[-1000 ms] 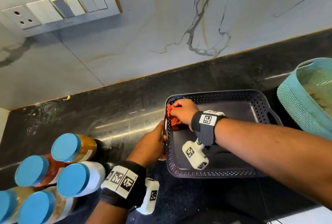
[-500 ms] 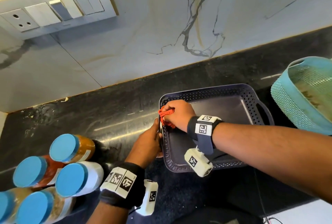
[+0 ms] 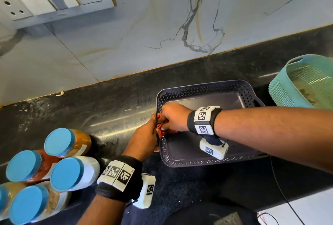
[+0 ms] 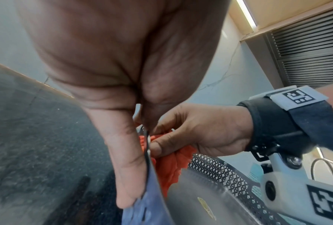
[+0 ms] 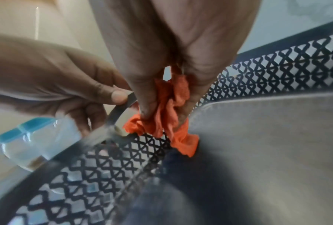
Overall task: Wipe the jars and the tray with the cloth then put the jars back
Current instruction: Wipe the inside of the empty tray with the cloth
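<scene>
I'm seeing my right hand (image 3: 173,117) bunching the orange cloth (image 5: 173,115) against the dark tray (image 3: 207,161) wall, centre frame; my left hand (image 3: 144,139) is pinching its handle, apparently.

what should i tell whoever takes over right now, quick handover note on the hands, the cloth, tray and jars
Left hand: pinches the handle at the left end of the dark perforated tray, steadying it on the black counter.
Right hand: grips the bunched orange cloth, pressing it against the inside of the tray's left wall, next to the left hand.
Jars: five blue-lidded jars stand clustered on the counter left of the tray; none is in the tray.
Done: jars are out; tray wiping is under way. Whether the jars were wiped cannot be told.
Left: finish wiping the tray, then put the jars back in.
</scene>
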The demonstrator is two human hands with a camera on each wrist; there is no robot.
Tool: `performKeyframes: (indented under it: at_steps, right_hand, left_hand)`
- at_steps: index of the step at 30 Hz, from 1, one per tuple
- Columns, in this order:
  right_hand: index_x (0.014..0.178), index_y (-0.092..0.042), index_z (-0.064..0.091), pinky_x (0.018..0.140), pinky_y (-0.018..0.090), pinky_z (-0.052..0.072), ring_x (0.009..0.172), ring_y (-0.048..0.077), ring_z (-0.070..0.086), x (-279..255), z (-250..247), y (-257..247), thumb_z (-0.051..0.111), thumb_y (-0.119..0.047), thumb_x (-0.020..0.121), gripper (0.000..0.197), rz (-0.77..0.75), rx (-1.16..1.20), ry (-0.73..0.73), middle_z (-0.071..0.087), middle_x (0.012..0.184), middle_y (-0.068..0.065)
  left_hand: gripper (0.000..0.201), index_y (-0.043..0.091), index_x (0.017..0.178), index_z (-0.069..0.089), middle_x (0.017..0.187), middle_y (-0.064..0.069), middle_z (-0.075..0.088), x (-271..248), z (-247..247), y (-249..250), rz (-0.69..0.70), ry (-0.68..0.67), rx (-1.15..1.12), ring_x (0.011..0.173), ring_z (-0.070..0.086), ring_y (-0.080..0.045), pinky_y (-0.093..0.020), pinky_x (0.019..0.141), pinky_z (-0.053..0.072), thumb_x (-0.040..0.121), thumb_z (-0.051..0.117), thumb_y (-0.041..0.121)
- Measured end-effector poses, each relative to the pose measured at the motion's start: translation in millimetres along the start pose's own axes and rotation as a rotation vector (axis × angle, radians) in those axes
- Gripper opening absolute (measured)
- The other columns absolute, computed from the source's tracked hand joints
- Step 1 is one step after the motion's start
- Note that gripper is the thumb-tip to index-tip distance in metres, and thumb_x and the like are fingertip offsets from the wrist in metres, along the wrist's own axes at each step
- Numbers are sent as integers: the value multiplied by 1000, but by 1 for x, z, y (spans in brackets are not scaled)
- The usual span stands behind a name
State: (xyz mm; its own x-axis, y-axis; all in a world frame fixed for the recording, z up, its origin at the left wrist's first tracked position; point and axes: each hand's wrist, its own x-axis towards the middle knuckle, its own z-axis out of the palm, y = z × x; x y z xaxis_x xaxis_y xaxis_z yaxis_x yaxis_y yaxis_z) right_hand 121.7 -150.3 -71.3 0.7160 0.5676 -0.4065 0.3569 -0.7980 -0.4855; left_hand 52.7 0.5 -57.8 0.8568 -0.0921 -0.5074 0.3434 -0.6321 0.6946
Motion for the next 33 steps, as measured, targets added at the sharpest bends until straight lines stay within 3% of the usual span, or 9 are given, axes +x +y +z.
performKeyframes:
  at_steps: [4, 7, 11, 15, 22, 26, 28, 30, 33]
  right_hand:
    - [102, -22, 79, 81, 30, 50, 89, 19, 65, -19, 19, -5, 73, -28, 87, 17, -39, 31, -120, 75, 97, 0]
    - [102, -17, 78, 81, 31, 51, 90, 21, 64, -29, 22, -7, 72, -26, 90, 16, -90, -49, -187, 74, 99, 3]
    - [97, -14, 77, 80, 36, 54, 92, 26, 67, -13, 3, -5, 69, -24, 90, 15, -89, -230, -85, 71, 96, 8]
    - [106, -21, 78, 72, 26, 43, 84, 20, 65, -8, -13, -2, 69, -23, 89, 19, -52, -178, -131, 76, 94, 3]
    - [107, -18, 78, 81, 29, 53, 85, 16, 65, -38, -2, 0, 75, -24, 85, 22, -67, -27, -300, 77, 97, -1]
    - [102, -17, 79, 63, 18, 47, 58, -2, 58, -39, -22, 7, 76, -13, 81, 22, 14, -11, -356, 66, 62, -16]
    - [100, -17, 79, 62, 15, 49, 59, -5, 64, -35, -27, 8, 72, -11, 82, 21, 64, -9, -243, 69, 61, -15]
    - [104, -18, 80, 72, 21, 56, 73, 8, 73, -28, -28, 11, 69, -11, 84, 24, 153, 112, -43, 77, 79, -5]
    - [95, -13, 81, 81, 34, 59, 77, 20, 73, -19, -19, 10, 72, -10, 84, 15, 258, 330, 98, 77, 84, 6]
  left_hand:
    - [38, 26, 137, 52, 109, -6, 72, 0, 3, -1, 19, 54, 190, 90, 69, -23, -42, 79, 62, 100, 58, 16]
    - [36, 21, 129, 55, 114, -10, 73, -5, 8, 1, -37, 9, 194, 95, 72, -29, -43, 84, 61, 95, 60, 13]
    - [26, 14, 127, 56, 118, -17, 70, -10, 10, 1, -29, 40, 258, 105, 68, -36, -44, 88, 56, 103, 56, 25]
    - [14, 20, 109, 52, 101, -14, 73, -11, 11, 2, -13, 48, 147, 84, 73, -35, -51, 77, 62, 102, 55, 32]
    - [18, 13, 120, 51, 105, -14, 71, -14, 18, 17, 23, 43, 190, 89, 66, -29, -42, 79, 56, 103, 53, 17]
    - [19, 16, 121, 51, 101, -12, 72, -18, 20, 16, 1, 50, 156, 86, 71, -32, -46, 80, 59, 102, 51, 18]
    - [21, 23, 121, 49, 100, -14, 73, -16, 19, 8, -21, 30, 114, 85, 73, -35, -48, 78, 61, 101, 48, 25]
    - [20, 30, 120, 49, 100, -18, 73, -17, 18, 5, -40, 3, 77, 82, 75, -35, -51, 73, 64, 100, 46, 29]
    - [27, 39, 120, 51, 90, -2, 69, -21, 17, 5, -26, -9, 34, 57, 71, -3, -22, 50, 58, 109, 45, 15]
